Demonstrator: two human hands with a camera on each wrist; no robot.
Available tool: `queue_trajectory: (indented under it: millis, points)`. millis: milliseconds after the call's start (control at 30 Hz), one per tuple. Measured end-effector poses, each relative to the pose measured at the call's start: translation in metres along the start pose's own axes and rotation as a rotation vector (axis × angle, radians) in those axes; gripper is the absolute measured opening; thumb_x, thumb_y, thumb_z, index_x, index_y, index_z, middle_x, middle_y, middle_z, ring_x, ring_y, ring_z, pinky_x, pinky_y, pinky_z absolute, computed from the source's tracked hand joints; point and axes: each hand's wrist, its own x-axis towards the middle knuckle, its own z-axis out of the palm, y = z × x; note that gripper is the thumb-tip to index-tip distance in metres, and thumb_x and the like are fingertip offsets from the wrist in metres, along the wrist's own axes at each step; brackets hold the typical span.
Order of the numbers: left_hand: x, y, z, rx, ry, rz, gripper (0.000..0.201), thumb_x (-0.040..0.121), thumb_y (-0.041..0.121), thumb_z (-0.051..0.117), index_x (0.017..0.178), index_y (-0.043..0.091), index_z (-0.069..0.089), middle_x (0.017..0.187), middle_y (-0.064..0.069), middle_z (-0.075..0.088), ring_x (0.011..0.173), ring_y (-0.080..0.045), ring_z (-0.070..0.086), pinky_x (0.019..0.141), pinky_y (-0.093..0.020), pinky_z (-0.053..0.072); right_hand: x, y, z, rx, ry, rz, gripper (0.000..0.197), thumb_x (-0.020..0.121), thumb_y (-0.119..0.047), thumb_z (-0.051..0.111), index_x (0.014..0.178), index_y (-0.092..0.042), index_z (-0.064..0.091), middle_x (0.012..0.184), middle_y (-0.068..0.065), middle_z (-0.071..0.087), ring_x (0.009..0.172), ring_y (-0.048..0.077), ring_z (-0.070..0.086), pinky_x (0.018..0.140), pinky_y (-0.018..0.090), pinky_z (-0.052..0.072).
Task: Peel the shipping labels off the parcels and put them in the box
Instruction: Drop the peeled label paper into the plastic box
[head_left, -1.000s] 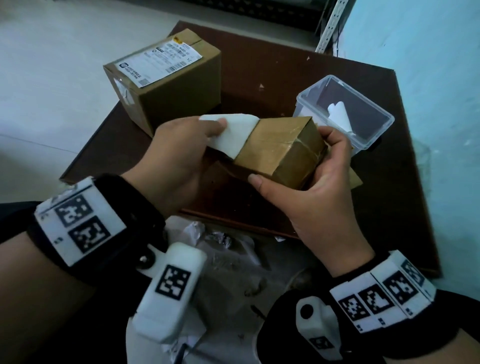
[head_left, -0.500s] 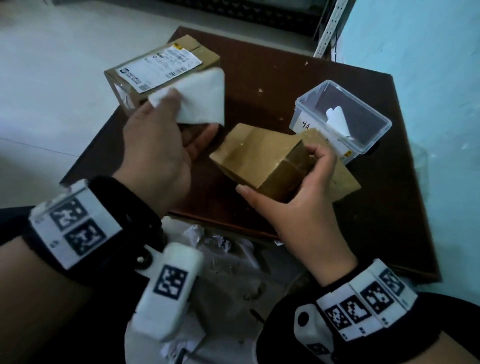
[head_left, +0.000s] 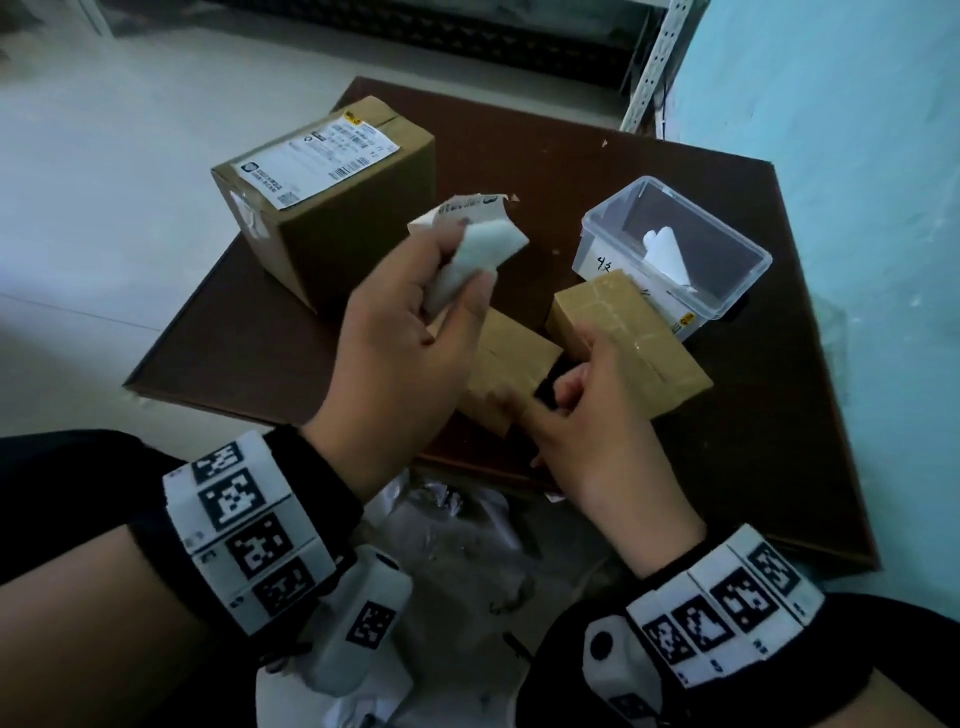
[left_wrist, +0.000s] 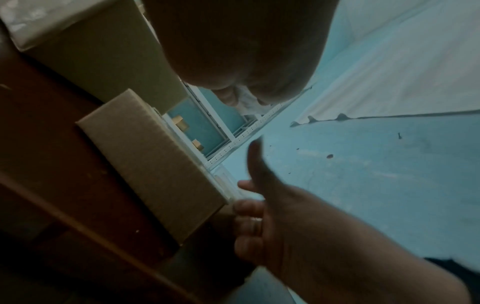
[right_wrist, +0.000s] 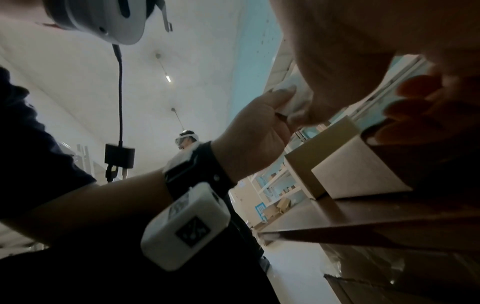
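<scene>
The left hand (head_left: 400, 332), at the centre of the head view, pinches a crumpled peeled shipping label (head_left: 475, 249) between thumb and curled fingers, the white backing towards the camera and a strip of print showing along its upper edge. The label is held in the air above the table, apart from every parcel. In the right wrist view the same left hand (right_wrist: 255, 131) grips the white paper (right_wrist: 293, 96) near the upper middle of the frame. The right hand (head_left: 597, 421), just right of centre, rests on a small bare cardboard parcel (head_left: 634, 338) lying on the dark brown table (head_left: 779, 415); its thumb and fingers are curled against the near end of the parcel, the index finger pointing lower left. Another small brown parcel (head_left: 504, 374) lies partly hidden under the left hand. In the upper left of the frame stands a larger cardboard parcel (head_left: 353, 244) with its printed shipping label (head_left: 319, 156) on top. At the right, touching the far end of the held parcel, a clear plastic box (head_left: 727, 291) holds one peeled white label (head_left: 667, 254)
</scene>
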Motion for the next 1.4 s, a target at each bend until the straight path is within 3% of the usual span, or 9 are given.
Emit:
queue_trajectory:
  millis: [133, 433, 567, 633, 700, 833, 1000, 1200, 1400]
  points:
    - [-0.002, -0.012, 0.006, 0.051, -0.121, 0.070, 0.034, 0.096, 0.013, 0.073, 0.127, 0.002, 0.064, 0.133, -0.006, 0.065, 0.145, -0.018, 0.050, 0.116, -0.042, 0.047, -0.002, -0.006, -0.007, 0.421, 0.037, -0.026, 0.052, 0.095, -0.066, 0.049, 0.122, -0.028, 0.071, 0.090, -0.004, 0.073, 0.080, 0.012, 0.071, 0.073, 0.034, 0.060]
    - [0.000, -0.007, 0.017, 0.182, -0.272, 0.106, 0.059, 0.084, 0.042, 0.078, 0.132, 0.010, 0.064, 0.152, -0.008, 0.052, 0.160, -0.030, 0.020, 0.131, -0.035, 0.019, -0.002, -0.012, -0.021, 0.506, 0.014, -0.093, 0.024, 0.098, -0.028, 0.073, 0.119, -0.016, 0.075, 0.114, 0.002, 0.082, 0.110, 0.017, 0.078, 0.100, 0.047, 0.061]
    - [0.005, 0.014, 0.017, 0.214, -0.447, -0.059, 0.130, 0.044, 0.071, 0.088, 0.157, 0.033, 0.037, 0.174, -0.006, -0.007, 0.161, -0.023, -0.017, 0.125, -0.041, 0.002, 0.003, -0.012, -0.030, 0.530, 0.137, -0.110, 0.031, 0.090, -0.042, 0.074, 0.113, -0.021, 0.076, 0.112, -0.003, 0.082, 0.110, 0.014, 0.078, 0.099, 0.048, 0.062]
    - [0.008, 0.018, 0.022, 0.134, -0.424, -0.102, 0.136, 0.042, 0.071, 0.088, 0.160, 0.036, 0.029, 0.174, -0.003, -0.009, 0.161, -0.018, -0.009, 0.126, -0.037, 0.006, 0.006, -0.013, -0.035, 0.531, 0.164, -0.118, 0.041, 0.086, -0.052, 0.072, 0.113, -0.021, 0.077, 0.112, -0.001, 0.082, 0.109, 0.017, 0.078, 0.098, 0.050, 0.062]
    - [0.012, 0.018, 0.030, 0.038, -0.357, -0.134, 0.122, 0.057, 0.067, 0.089, 0.158, 0.028, 0.034, 0.169, -0.002, 0.023, 0.158, -0.016, 0.022, 0.128, -0.039, 0.027, 0.010, -0.013, -0.040, 0.544, 0.168, -0.114, 0.048, 0.084, -0.057, 0.071, 0.114, -0.020, 0.078, 0.112, 0.002, 0.082, 0.110, 0.019, 0.078, 0.096, 0.048, 0.063]
    - [0.016, 0.020, 0.051, 0.023, -0.231, -0.194, 0.074, 0.079, 0.057, 0.085, 0.137, 0.021, 0.057, 0.127, 0.010, 0.065, 0.116, -0.003, 0.063, 0.095, -0.034, 0.059, 0.013, -0.014, -0.048, 0.559, 0.256, -0.126, 0.046, 0.073, -0.062, 0.073, 0.100, -0.025, 0.078, 0.092, -0.009, 0.081, 0.087, 0.002, 0.076, 0.073, 0.021, 0.060]
    - [0.023, 0.027, 0.073, -0.076, -0.058, -0.222, 0.027, 0.094, 0.025, 0.078, 0.117, 0.023, 0.065, 0.108, 0.012, 0.069, 0.099, -0.002, 0.068, 0.085, -0.029, 0.061, 0.019, -0.014, -0.056, 0.656, 0.323, -0.112, 0.063, 0.063, -0.072, 0.073, 0.105, -0.025, 0.075, 0.110, 0.001, 0.082, 0.109, 0.018, 0.077, 0.092, 0.038, 0.063]
    - [0.031, 0.028, 0.095, -0.355, 0.009, -0.413, 0.003, 0.097, 0.019, 0.075, 0.098, 0.017, 0.073, 0.097, -0.005, 0.077, 0.094, -0.024, 0.076, 0.085, -0.054, 0.063, 0.024, -0.007, -0.071, 0.696, 0.205, 0.064, 0.028, 0.097, -0.015, 0.078, 0.121, -0.029, 0.074, 0.114, 0.002, 0.080, 0.097, 0.016, 0.081, 0.072, 0.026, 0.063]
    - [0.033, 0.024, 0.107, -0.283, -0.123, -0.441, 0.049, 0.107, 0.048, 0.054, 0.092, 0.009, 0.080, 0.081, -0.021, 0.074, 0.070, -0.028, 0.066, 0.068, -0.053, 0.057, 0.033, -0.010, -0.075, 0.773, 0.344, -0.078, 0.034, 0.096, -0.001, 0.076, 0.125, -0.018, 0.071, 0.116, 0.004, 0.081, 0.107, 0.020, 0.080, 0.081, 0.031, 0.063]
